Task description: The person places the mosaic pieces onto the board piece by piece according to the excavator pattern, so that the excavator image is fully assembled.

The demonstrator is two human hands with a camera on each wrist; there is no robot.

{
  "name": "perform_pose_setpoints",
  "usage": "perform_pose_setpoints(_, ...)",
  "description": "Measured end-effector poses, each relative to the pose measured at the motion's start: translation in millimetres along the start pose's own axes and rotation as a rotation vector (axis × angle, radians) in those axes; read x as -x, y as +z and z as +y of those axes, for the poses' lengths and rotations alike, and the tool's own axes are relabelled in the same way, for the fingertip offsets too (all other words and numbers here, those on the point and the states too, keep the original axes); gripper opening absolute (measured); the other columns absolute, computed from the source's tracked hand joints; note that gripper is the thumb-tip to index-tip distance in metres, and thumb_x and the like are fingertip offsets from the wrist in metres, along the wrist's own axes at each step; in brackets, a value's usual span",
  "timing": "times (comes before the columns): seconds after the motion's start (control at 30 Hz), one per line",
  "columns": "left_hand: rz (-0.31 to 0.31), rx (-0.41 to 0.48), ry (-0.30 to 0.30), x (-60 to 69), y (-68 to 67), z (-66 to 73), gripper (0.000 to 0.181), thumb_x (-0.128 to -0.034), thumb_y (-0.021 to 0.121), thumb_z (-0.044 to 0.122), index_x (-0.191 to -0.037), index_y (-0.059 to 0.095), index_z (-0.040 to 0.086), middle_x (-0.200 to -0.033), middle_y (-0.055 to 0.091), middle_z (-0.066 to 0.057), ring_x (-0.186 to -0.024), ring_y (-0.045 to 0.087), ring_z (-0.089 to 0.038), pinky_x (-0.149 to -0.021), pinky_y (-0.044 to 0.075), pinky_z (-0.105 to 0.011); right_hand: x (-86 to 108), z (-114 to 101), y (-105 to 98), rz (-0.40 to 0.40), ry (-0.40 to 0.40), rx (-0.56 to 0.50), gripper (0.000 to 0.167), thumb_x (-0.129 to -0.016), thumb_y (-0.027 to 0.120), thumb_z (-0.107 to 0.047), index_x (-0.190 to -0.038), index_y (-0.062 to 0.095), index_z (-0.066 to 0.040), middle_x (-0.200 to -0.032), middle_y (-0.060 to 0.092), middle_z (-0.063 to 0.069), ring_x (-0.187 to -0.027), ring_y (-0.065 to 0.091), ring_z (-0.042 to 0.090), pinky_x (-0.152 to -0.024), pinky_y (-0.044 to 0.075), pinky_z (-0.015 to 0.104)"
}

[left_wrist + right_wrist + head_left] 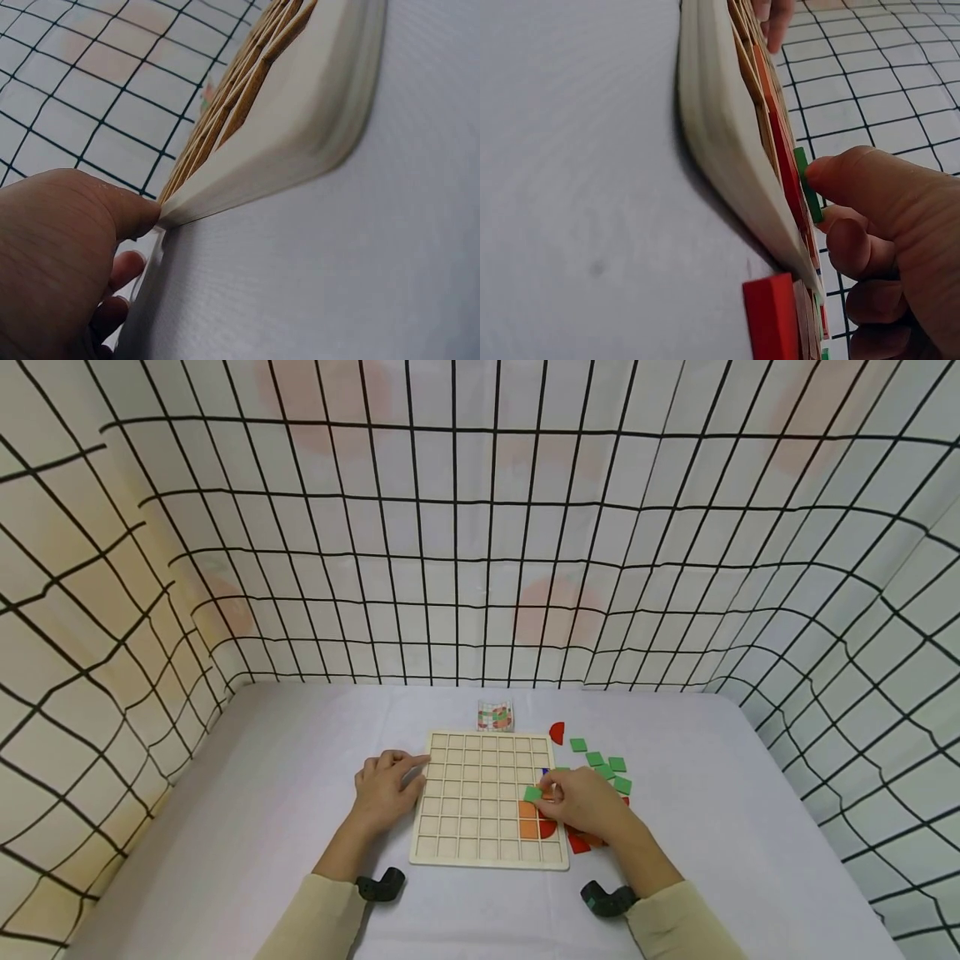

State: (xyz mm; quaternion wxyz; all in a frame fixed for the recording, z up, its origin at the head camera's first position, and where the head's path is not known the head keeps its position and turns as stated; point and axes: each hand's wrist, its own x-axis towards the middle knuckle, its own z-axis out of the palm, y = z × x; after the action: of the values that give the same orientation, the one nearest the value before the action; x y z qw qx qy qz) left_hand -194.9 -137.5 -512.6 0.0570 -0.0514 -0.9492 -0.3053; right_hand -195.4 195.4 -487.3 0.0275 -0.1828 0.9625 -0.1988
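Note:
A square wooden grid board (468, 806) lies on the white cloth. Along its left edge rests the left hand (384, 793), and in the left wrist view the thumb of that hand (67, 247) touches the board's rim (315, 135). Over the board's right part, the right hand (588, 802) pinches a green square tile (532, 794), seen edge-on as a green piece (808, 184) in the right wrist view. Orange tiles (528, 827) and a red curved piece (547, 829) sit in the grid just below it.
Loose green tiles (604, 772) lie right of the board, with red pieces (578, 842) near its lower right corner. A red piece (557, 732) lies beyond the top right corner. A patterned card (495, 716) stands behind the board. Black wire mesh (472, 560) surrounds the table's back and sides.

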Motion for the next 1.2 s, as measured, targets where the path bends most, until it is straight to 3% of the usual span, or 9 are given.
perform_pose_setpoints(0.4, -0.012, 0.011, -0.001, -1.0, -1.0, -0.1, 0.036, -0.0987, 0.062, 0.028, -0.134, 0.068, 0.025, -0.132, 0.058, -0.012, -0.124, 0.043, -0.039, -0.108, 0.024, -0.064, -5.1, -12, -1, -0.033, 0.024, 0.005, 0.019, -0.091, 0.076, -0.034, -0.103, 0.072, -0.02, -0.063, 0.05, -0.008, -0.063, 0.047, 0.009, -0.058, 0.037, 0.025)
perform_pose_setpoints(0.83, -0.026, 0.005, -0.022, -1.4, 0.5, -0.8, 0.037, -0.1004, 0.059, 0.029, -0.137, 0.067, 0.025, -0.135, 0.057, -0.012, -0.125, 0.043, -0.038, -0.109, 0.023, -0.064, -7.2, -5, 3, -0.028, 0.008, -0.006, 0.017, -0.093, 0.075, -0.032, -0.107, 0.074, -0.024, -0.078, 0.066, -0.011, -0.072, 0.053, 0.009, -0.07, 0.048, 0.03)
perform_pose_setpoints(1.03, -0.016, 0.008, -0.016, -0.7, -0.5, 0.6, 0.037, -0.0994, 0.061, 0.027, -0.136, 0.067, 0.024, -0.134, 0.057, -0.013, -0.125, 0.043, -0.039, -0.109, 0.024, -0.065, -6.2, -3, 2, -0.028, -0.011, -0.026, 0.018, -0.094, 0.074, -0.031, -0.11, 0.074, -0.025, -0.086, 0.071, -0.011, -0.073, 0.054, 0.008, -0.072, 0.049, 0.03)
perform_pose_setpoints(1.2, -0.025, 0.003, -0.02, -0.8, -0.4, 0.2, 0.037, -0.0999, 0.06, 0.028, -0.136, 0.067, 0.024, -0.134, 0.057, -0.012, -0.125, 0.043, -0.039, -0.108, 0.024, -0.063, -4.6, 0, -2, -0.056, 0.032, -0.085, 0.026, -0.095, 0.072, -0.035, -0.119, 0.073, -0.025, -0.077, 0.065, -0.009, -0.069, 0.053, 0.009, -0.065, 0.046, 0.028)
